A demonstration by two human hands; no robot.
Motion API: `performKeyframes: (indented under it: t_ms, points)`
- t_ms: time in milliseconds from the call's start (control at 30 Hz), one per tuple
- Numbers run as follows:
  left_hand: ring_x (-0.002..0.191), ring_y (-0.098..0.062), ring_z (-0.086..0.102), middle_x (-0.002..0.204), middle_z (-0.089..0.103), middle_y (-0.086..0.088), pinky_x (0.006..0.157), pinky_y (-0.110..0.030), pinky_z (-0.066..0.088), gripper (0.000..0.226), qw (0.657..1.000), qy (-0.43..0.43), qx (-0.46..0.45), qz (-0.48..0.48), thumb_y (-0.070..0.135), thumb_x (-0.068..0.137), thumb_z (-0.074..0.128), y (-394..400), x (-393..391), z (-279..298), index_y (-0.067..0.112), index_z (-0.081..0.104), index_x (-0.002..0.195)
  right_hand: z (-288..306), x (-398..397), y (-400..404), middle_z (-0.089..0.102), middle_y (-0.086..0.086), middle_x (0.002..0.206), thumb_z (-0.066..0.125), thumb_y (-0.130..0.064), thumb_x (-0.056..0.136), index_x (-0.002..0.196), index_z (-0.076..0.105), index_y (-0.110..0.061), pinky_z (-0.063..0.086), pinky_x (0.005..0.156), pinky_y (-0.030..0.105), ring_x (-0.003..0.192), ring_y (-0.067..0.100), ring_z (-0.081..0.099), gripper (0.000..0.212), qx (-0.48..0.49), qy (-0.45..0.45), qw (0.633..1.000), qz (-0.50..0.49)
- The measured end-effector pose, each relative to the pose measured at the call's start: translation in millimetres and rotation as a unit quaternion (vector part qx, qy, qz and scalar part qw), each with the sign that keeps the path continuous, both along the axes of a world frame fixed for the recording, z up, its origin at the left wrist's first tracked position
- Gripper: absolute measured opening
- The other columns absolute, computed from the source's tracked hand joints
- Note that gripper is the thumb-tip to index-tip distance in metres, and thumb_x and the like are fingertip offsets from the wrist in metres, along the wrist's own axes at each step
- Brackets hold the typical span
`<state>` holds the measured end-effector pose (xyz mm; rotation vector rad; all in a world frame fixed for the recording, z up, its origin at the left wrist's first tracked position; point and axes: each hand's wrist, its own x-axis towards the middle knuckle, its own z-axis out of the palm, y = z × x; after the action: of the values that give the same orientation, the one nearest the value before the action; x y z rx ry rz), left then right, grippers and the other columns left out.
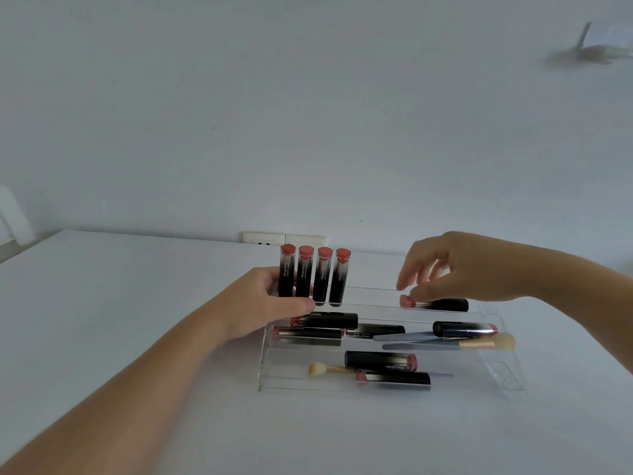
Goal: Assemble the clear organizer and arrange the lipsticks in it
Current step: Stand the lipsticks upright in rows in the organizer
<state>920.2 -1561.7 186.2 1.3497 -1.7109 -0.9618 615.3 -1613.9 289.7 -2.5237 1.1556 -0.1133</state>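
Lipsticks are spread across a clear tiered organizer [270,368] that is set on a white table [120,303], its stepped shelves rising toward the wall. At the left end, the left hand [263,303] is laid against the organizer's upper left corner, with the thumb stretched along the front of the top shelf and the fingers curled behind the first of four upright lipsticks [313,275], which are lined up side by side on the top tier with their pink caps up. Below them, several lipsticks are lying flat on the middle shelf [325,320], and two more [380,361] are lying on the lowest shelf beside a small makeup brush [320,369]. Further right, a larger makeup brush [479,343] is laid across the middle tier, next to another lying lipstick [462,329]. On the top tier to the right, one lipstick [435,303] is lying on its side, and the right hand [469,265] is held just over it, fingers loosely spread and pointing down; whether the fingertips are touching it cannot be told. Wall sockets [284,238] are seen behind the table.
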Motion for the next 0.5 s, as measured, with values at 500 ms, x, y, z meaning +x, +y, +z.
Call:
performKeyframes:
  t_ms: [500]
  points:
    - [0.1,0.001,0.071,0.106,0.077,0.018,0.09,-0.026,0.049,0.04,1.0,0.0,-0.006,0.008,0.064,0.066,0.076,4,-1,4,0.049,0.073,0.103,-12,-5,5,0.063,-0.021,0.098,0.073,-0.047,0.087,0.103,0.066,-0.051,0.046,0.08,0.015,0.096,-0.008,0.055,0.018,-0.058,0.023,0.998,0.011]
